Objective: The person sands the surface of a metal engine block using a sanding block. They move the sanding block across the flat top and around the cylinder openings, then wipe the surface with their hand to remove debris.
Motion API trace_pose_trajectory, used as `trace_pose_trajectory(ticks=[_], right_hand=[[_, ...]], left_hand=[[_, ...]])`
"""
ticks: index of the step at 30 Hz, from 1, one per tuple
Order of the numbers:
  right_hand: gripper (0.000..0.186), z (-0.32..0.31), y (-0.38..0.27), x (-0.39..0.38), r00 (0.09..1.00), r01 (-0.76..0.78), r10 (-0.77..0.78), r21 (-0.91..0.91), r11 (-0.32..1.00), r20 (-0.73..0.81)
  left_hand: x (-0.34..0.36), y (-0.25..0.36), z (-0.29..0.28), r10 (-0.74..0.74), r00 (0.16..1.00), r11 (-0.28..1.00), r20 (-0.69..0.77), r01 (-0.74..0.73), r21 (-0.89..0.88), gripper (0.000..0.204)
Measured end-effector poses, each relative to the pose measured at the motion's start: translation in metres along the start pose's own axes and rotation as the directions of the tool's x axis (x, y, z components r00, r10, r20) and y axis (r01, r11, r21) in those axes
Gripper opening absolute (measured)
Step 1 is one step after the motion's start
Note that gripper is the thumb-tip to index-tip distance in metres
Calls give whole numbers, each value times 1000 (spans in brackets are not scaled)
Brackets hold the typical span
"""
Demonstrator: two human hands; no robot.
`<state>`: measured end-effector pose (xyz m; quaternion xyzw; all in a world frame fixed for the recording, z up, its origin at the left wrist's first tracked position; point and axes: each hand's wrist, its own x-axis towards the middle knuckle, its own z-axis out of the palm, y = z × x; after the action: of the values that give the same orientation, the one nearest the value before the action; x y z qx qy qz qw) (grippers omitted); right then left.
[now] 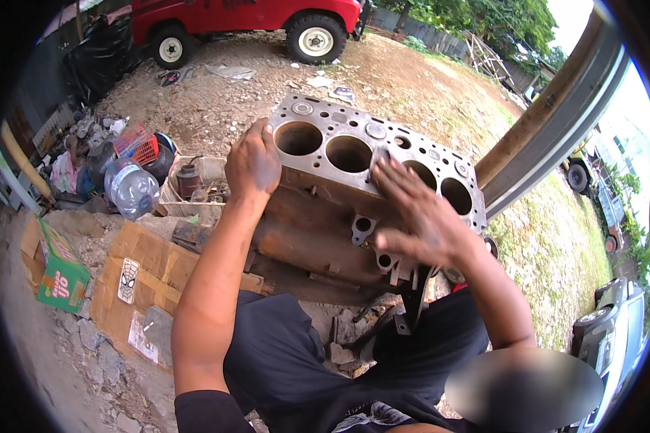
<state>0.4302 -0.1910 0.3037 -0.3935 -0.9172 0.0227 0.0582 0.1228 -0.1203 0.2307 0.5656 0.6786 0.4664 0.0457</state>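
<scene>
Clock centred on the block, which sits mid-view, deck facing up, four bores in a row along the 10-to-4 line. Left hand at 9 o'clock, touching the block's end corner; fingers narrow, tips partly hidden, cannot tell whether they grip. Right hand comes in from 4 o'clock over the deck, fingers extended and nearly together, thumb wide; it partly covers the third bore. Its fingertips are dark and blurred; cannot tell whether anything lies under them. Surroundings: crate near, at 9 o'clock, bottle beside it; cardboard and green box at 8; post at 2; grey car at 4 and red car at 11, both well apart.
</scene>
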Motion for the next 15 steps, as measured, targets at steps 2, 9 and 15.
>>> trace_pose_trajectory(ticks=[2,9,15], right_hand=[[117,-2,-2,-7,1000,28,-28,-24,999,0],[125,16,-9,12,997,-32,32,-7,999,-66],[121,15,-31,4,988,131,-133,-36,991,-84]], left_hand=[[5,-6,5,31,998,1000,-54,-31,3,36],[7,-14,9,96,995,994,5,-96,-43,36],[7,-6,10,31,999,998,32,-28,-61,43]])
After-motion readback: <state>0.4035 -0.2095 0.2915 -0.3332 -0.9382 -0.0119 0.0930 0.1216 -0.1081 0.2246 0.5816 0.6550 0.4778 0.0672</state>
